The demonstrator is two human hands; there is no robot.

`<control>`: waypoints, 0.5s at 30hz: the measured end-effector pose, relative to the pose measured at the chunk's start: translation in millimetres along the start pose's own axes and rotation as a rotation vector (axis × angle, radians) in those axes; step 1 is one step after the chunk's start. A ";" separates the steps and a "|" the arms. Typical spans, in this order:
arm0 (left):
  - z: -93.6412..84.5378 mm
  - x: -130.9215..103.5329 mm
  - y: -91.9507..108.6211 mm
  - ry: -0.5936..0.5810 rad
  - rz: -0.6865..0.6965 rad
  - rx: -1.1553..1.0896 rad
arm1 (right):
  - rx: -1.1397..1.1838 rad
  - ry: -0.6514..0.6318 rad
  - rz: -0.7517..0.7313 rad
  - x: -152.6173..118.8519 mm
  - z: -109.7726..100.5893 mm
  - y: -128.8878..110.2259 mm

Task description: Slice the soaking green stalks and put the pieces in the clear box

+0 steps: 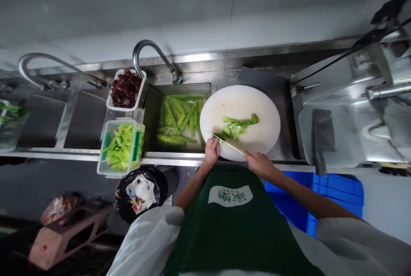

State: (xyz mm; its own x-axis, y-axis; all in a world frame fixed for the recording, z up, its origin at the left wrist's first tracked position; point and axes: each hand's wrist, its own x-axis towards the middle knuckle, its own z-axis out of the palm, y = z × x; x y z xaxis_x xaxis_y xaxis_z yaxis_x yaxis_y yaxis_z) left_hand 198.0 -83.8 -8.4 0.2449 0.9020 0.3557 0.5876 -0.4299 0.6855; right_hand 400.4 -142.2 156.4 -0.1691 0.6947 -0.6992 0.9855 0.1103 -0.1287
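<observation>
Head view: bright green, sliced vegetable (234, 130) beneath the hands' (212, 151) thin blade (229, 143)

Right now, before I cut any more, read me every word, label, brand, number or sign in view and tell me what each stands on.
White patch on the green apron: large characters with a smaller line of print, too small and distorted to quote reliably.
No other text is readable, including on the blue bin or the cleaver.
</observation>
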 end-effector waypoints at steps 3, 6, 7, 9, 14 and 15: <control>-1.0 -0.1 -1.0 0.022 0.010 0.015 | 0.009 0.030 -0.017 0.1 2.1 1.4; -2.1 -0.8 -2.0 0.021 0.003 -0.003 | 0.017 0.026 -0.017 1.1 5.2 2.3; -2.5 -1.0 -2.2 0.022 0.000 -0.011 | 0.019 0.024 -0.018 1.4 6.1 2.5; -3.0 -1.0 -2.1 0.016 -0.007 -0.010 | 0.026 0.039 -0.018 1.6 7.3 2.7; -4.0 0.6 -0.3 0.052 0.024 0.045 | 0.043 0.037 -0.045 0.8 6.5 3.0; -4.3 1.0 0.1 0.060 0.032 0.050 | 0.044 0.037 -0.048 0.4 6.1 3.2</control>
State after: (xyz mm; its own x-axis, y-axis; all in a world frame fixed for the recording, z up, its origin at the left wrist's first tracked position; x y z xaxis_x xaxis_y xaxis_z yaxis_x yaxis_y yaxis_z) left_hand 194.9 -83.2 -5.2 0.2179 0.8832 0.4153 0.6185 -0.4541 0.6413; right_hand 403.4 -145.9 151.4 -0.2148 0.7149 -0.6654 0.9747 0.1134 -0.1928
